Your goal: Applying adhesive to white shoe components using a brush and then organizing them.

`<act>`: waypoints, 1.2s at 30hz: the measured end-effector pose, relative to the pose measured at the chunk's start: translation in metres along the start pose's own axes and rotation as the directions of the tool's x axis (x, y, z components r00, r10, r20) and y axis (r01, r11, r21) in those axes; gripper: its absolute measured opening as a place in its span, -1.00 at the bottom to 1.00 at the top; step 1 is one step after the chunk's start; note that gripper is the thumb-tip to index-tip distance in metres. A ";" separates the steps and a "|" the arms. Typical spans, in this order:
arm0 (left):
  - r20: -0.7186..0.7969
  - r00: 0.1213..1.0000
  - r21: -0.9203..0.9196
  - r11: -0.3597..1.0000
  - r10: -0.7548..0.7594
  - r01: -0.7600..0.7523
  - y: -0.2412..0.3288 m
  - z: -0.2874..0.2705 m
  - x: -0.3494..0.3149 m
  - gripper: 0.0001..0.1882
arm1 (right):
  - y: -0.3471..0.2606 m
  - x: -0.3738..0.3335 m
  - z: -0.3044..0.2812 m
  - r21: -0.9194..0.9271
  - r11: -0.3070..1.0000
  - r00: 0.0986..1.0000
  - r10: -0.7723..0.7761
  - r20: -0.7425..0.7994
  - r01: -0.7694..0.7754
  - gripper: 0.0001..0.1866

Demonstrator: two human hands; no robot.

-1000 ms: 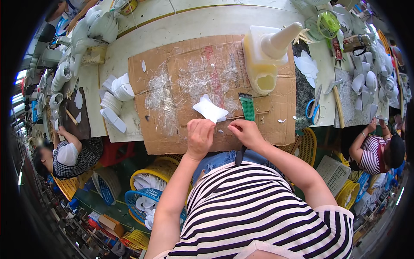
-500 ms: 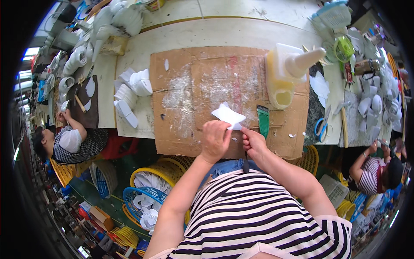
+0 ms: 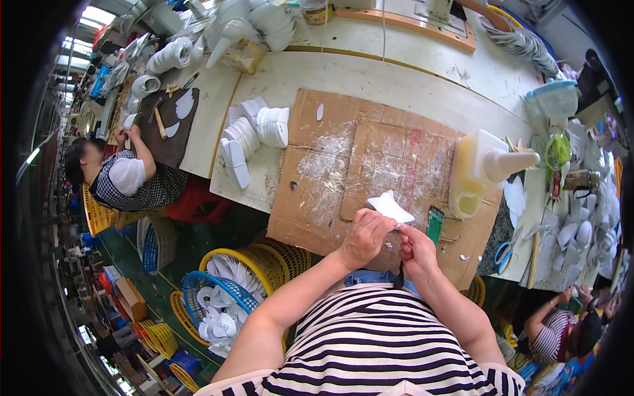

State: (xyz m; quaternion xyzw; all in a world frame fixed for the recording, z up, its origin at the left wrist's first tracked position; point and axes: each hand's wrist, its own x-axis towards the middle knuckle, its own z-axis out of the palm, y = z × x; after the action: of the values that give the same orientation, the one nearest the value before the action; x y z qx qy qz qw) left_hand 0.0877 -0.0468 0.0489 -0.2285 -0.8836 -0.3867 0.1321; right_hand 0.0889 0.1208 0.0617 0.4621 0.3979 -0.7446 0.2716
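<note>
Over the near edge of a worn cardboard sheet (image 3: 317,218), both my hands are closed on a thin white piece (image 3: 391,207) with pointed corners. My left hand (image 3: 365,236) pinches its near edge, the fingers bent over it. Close beside, my right hand (image 3: 417,251) holds the near edge between thumb and forefinger, the other fingers curled. My fingertips hide that edge. A flat green tool (image 3: 434,224), perhaps a brush or scraper, lies to the right. Beyond it stands a translucent bottle (image 3: 467,175) of yellowish liquid with a long, pale nozzle.
Stacks of white sole-shaped pieces (image 3: 272,125) stand left of the cardboard. Blue-handled scissors (image 3: 505,256) lie on the right. Below the table are a yellow basket (image 3: 281,267) and a blue basket (image 3: 198,284) with white pieces. Co-workers sit on both sides, one in a checked garment (image 3: 142,178).
The view has swung, so the table appears tilted and shifted right. My hands stay on the white piece and are nearer together, the right fingers now close against the left.
</note>
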 end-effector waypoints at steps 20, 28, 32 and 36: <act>0.008 0.981 -0.155 0.969 -0.196 0.195 0.017 -0.056 0.018 -0.69 | 0.005 -0.044 0.021 -0.028 0.988 0.978 -0.150 0.143 0.155 -0.89; 0.075 0.996 -0.123 0.992 0.047 -0.037 0.033 -0.053 0.017 -0.60 | 0.008 -0.062 0.018 0.064 0.969 0.961 -0.244 0.130 0.237 -0.87; 0.180 0.970 -0.068 0.986 0.161 -0.151 0.045 -0.051 0.023 -0.49 | 0.008 -0.072 0.000 0.121 0.963 0.959 -0.254 0.123 0.240 -0.86; 0.210 0.956 -0.079 0.978 0.205 -0.193 0.060 -0.041 0.030 -0.42 | -0.002 -0.084 -0.034 0.191 0.913 0.919 -0.383 0.095 0.360 -0.84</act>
State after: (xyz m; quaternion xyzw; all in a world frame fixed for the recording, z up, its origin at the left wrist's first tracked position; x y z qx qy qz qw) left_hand 0.0947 -0.0323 0.1256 -0.3610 -0.8537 -0.3695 0.0662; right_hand 0.1391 0.1533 0.1299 0.3495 0.3952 -0.8423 0.1102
